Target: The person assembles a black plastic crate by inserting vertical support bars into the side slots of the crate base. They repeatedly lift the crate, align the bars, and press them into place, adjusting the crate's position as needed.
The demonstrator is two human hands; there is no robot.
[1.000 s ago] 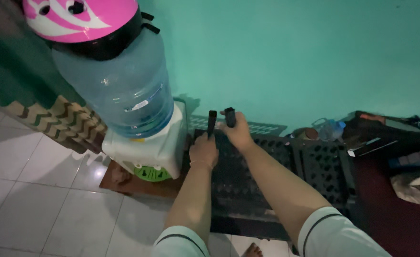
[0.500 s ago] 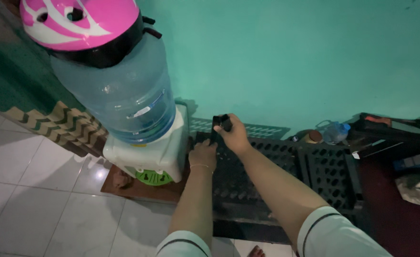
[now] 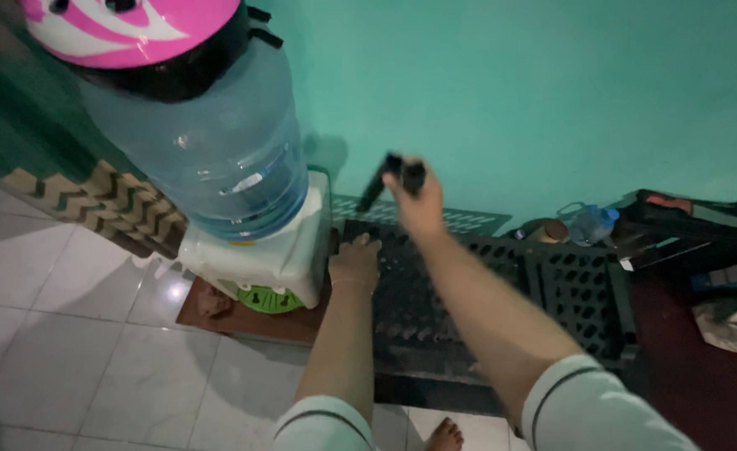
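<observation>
My right hand [image 3: 419, 200] is raised in front of the teal wall and grips a small black object [image 3: 389, 177] with two dark prongs; its shape is blurred. My left hand [image 3: 354, 260] rests palm down with fingers apart on the near left part of a black perforated plastic panel [image 3: 435, 309] lying on the floor. Just left of that hand stands a white water dispenser base [image 3: 260, 255] carrying a large blue water jug [image 3: 210, 159]. A pink and white helmet [image 3: 130, 33] sits on top of the jug.
A second black perforated panel [image 3: 581, 292] lies to the right. A small plastic bottle [image 3: 590, 224] and a brown round item [image 3: 550, 230] sit by the wall. Bags and clutter [image 3: 703, 242] fill the right. A patterned mat [image 3: 109, 205] lies left, and my bare toes [image 3: 445, 436] show below.
My right hand has lifted the black object up off the panel, away from the left hand. The left hand has stayed on the panel. The camera has moved closer.
</observation>
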